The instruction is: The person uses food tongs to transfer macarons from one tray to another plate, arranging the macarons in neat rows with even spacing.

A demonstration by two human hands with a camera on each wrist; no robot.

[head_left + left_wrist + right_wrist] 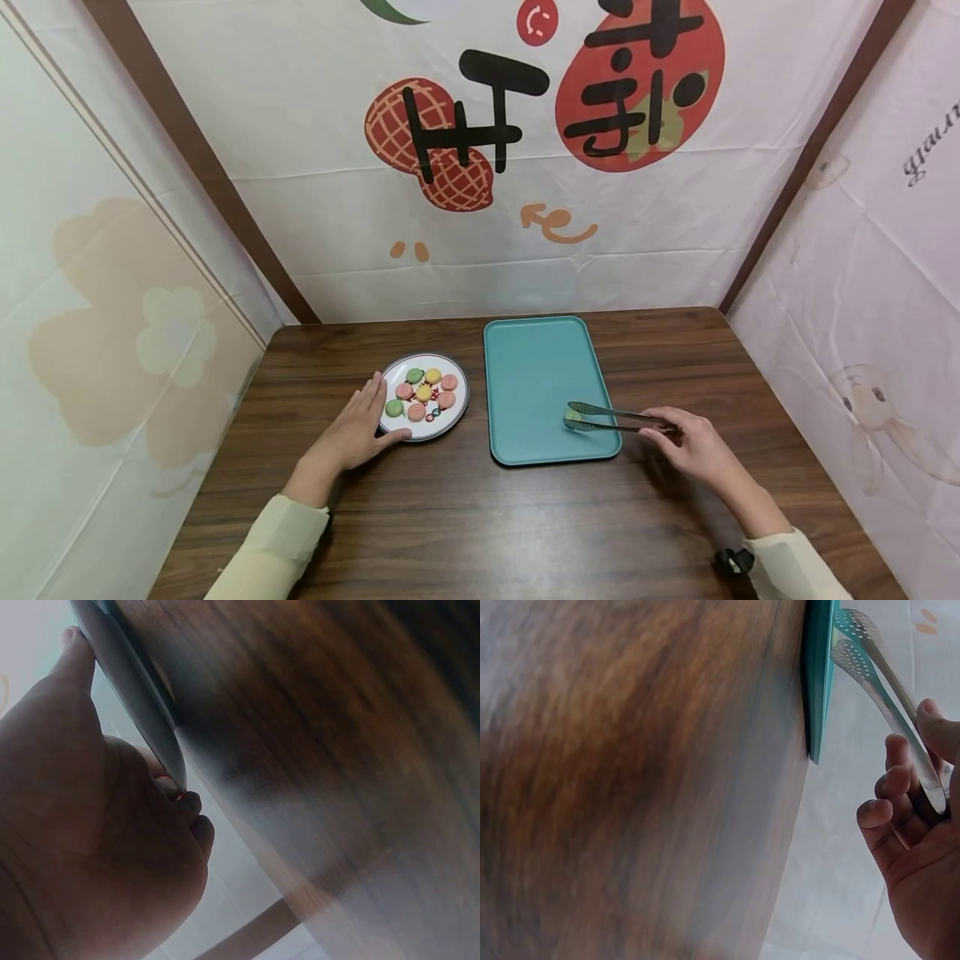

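Observation:
A white plate (392,386) with a dark rim line holds several small pink, yellow and green macarons (423,392). My left hand (360,429) touches the plate's left rim, its fingers extended along the side and its thumb at the near edge. In my right hand (693,446) I hold metal tongs (618,414) by the handle end. Their perforated tips (855,645) reach over the teal tray (540,375). A green macaron (573,414) sits between the tips, low over the tray; whether it touches the tray is unclear.
The brown wooden table (465,517) carries the plate on the left and the tray to its right. A printed white cloth (615,275) hangs behind the table's far edge, with more cloth at both sides. A dark band (733,561) sits by the right sleeve.

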